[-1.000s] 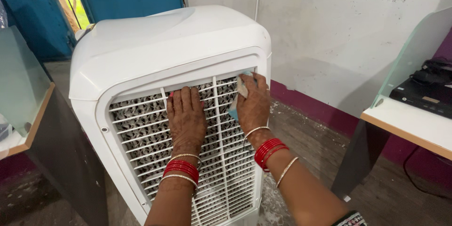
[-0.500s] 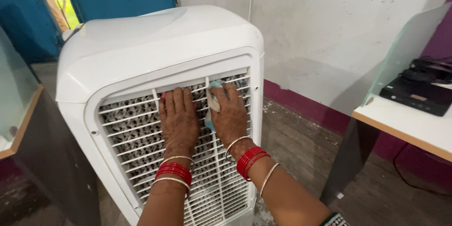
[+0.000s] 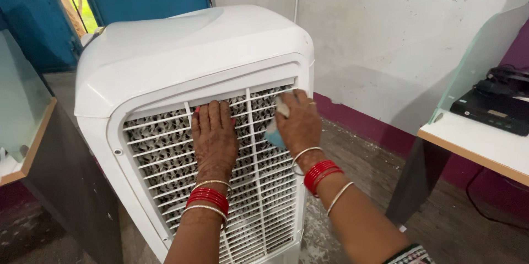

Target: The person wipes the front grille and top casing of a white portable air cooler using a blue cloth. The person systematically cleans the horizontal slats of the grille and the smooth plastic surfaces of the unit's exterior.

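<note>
White wall behind cooler [image 3: 193, 55]; left hand [image 3: 214, 137] flat on grille, right hand [image 3: 297, 123] grip clutching cloth [image 3: 273, 132].

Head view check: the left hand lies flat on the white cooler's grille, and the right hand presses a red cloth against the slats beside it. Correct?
Not quite. In the head view the cloth under the right hand is light blue, not red. The rest holds: the left hand lies flat on the grille of the white cooler, with the right hand beside it on the slats.
</note>
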